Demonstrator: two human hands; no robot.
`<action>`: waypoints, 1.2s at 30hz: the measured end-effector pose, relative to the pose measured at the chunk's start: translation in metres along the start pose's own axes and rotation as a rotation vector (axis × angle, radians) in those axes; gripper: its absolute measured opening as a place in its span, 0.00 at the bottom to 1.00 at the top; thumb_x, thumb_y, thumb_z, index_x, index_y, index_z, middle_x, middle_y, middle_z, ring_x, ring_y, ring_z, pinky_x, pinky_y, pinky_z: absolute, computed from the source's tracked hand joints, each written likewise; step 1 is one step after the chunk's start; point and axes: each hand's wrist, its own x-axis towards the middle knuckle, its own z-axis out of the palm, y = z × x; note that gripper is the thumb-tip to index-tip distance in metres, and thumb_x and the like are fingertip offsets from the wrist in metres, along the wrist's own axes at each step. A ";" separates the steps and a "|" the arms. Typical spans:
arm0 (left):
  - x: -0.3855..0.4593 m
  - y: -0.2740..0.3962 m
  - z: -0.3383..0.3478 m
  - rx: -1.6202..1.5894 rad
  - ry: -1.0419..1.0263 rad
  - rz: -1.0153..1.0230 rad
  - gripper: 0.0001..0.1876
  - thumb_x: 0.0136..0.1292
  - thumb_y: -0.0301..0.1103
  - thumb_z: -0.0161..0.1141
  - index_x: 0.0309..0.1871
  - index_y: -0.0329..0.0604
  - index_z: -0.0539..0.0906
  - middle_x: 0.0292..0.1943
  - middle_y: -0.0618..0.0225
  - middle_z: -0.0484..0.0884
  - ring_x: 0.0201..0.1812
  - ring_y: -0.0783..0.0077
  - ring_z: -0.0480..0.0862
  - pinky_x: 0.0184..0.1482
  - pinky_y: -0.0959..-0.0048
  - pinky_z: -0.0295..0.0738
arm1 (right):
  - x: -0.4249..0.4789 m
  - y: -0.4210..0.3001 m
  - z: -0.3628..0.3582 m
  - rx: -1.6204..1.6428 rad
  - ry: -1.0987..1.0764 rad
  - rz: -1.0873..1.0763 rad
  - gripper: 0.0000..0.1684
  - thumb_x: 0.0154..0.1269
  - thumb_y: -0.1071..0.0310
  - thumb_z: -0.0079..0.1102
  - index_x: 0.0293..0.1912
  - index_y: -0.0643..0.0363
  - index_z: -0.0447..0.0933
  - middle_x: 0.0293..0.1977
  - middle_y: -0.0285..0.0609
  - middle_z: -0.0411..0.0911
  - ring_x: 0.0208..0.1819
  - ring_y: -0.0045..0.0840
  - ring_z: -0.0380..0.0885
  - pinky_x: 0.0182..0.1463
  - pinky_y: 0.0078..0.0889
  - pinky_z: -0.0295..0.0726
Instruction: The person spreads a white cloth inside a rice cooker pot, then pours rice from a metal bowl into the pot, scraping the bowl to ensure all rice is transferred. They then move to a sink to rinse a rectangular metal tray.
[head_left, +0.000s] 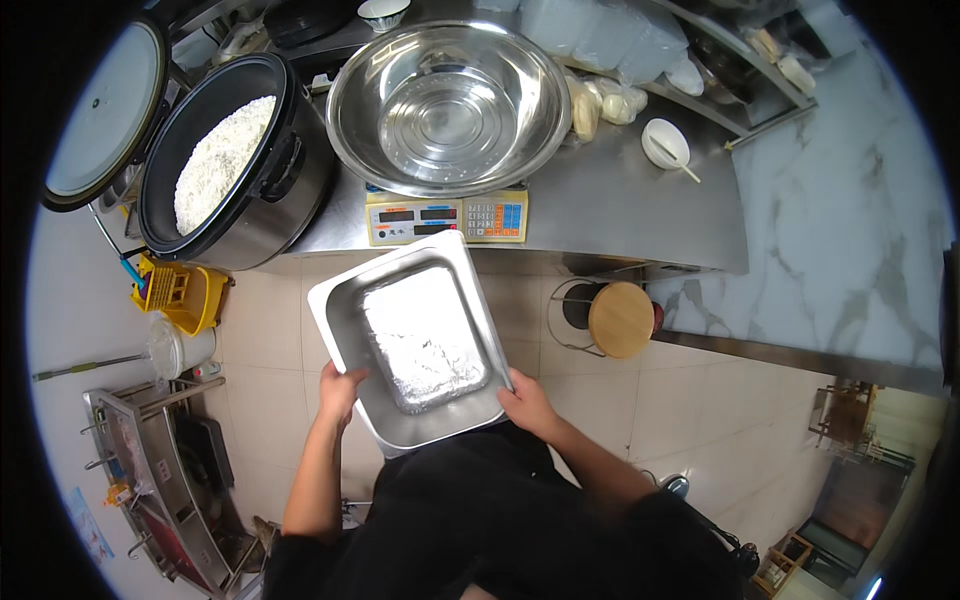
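Note:
A deep rectangular stainless steel pan (427, 337) is held tilted in front of my body. My left hand (341, 391) grips its left rim, thumb over the edge, and my right hand (529, 403) grips the lower right rim. The pan's bottom is shiny and wet-looking or crinkled; I cannot tell which. Beyond it, a large round steel basin (450, 124) rests on a yellow digital scale (448, 220) on the steel counter. Left of the basin stands a big cooker (255, 187) with its lid (109, 105) raised, holding white rice (225, 165).
On the steel counter (600, 202) are a white bowl (665, 144) with a utensil and bagged food (619, 101). A round wooden stool (621, 319) stands right of the pan. A yellow mop bucket (202, 300), a lidded white bucket (176, 349) and a metal rack (165, 480) stand left.

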 end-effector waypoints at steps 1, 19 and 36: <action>-0.014 -0.008 -0.011 0.018 0.074 -0.044 0.16 0.53 0.18 0.57 0.47 0.35 0.77 0.39 0.62 0.82 0.38 0.72 0.80 0.38 0.74 0.73 | 0.013 -0.008 -0.005 -0.063 -0.106 0.005 0.16 0.65 0.71 0.54 0.52 0.65 0.75 0.32 0.37 0.79 0.34 0.14 0.74 0.39 0.24 0.75; -0.150 -0.146 -0.089 -0.654 0.928 0.261 0.15 0.43 0.15 0.48 0.38 0.35 0.71 0.34 0.66 0.72 0.35 0.67 0.74 0.38 0.67 0.71 | 0.296 0.007 -0.084 -0.218 0.533 -0.136 0.43 0.52 0.60 0.74 0.62 0.63 0.63 0.52 0.53 0.77 0.55 0.43 0.77 0.59 0.39 0.74; -0.168 -0.171 -0.117 -0.881 1.049 0.212 0.12 0.40 0.16 0.47 0.32 0.37 0.72 0.31 0.66 0.73 0.34 0.64 0.76 0.38 0.64 0.75 | 0.302 0.010 -0.085 -0.246 0.539 -0.128 0.32 0.51 0.67 0.74 0.54 0.63 0.68 0.49 0.53 0.77 0.50 0.44 0.78 0.56 0.41 0.75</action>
